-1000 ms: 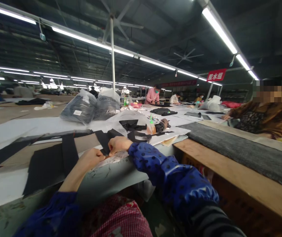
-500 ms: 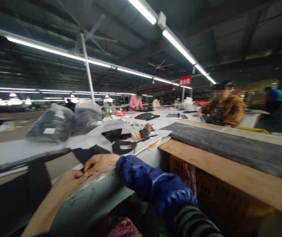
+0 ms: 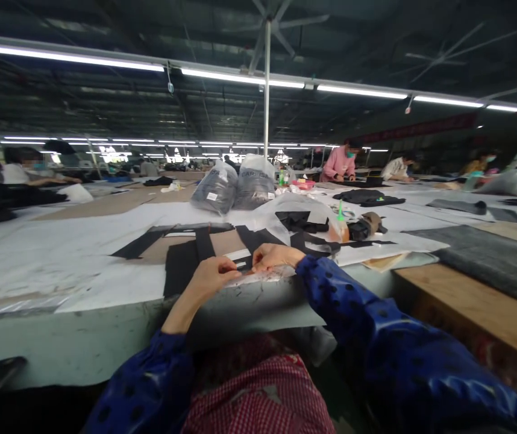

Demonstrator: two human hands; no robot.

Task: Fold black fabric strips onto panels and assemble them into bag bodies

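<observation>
My left hand (image 3: pixel 211 275) and my right hand (image 3: pixel 271 257) rest close together at the near edge of the grey table (image 3: pixel 105 337). Both have their fingers curled in a pinch over a thin clear plastic sheet (image 3: pixel 258 278) lying on the table edge. What the fingertips grip is too small to name. Just beyond the hands lie black fabric strips (image 3: pixel 195 247) on brown cardboard and white paper. Blue dotted sleeves cover both my forearms.
Two bagged bundles (image 3: pixel 235 187) stand further back on the table. A small bottle with a green cap (image 3: pixel 340 226) and dark fabric pieces lie right of centre. A wooden bench with grey felt (image 3: pixel 488 259) is at the right. Other people work at distant tables.
The view has swung back to the left and downward. My hands stay together at the table edge, pinched over the plastic sheet.
</observation>
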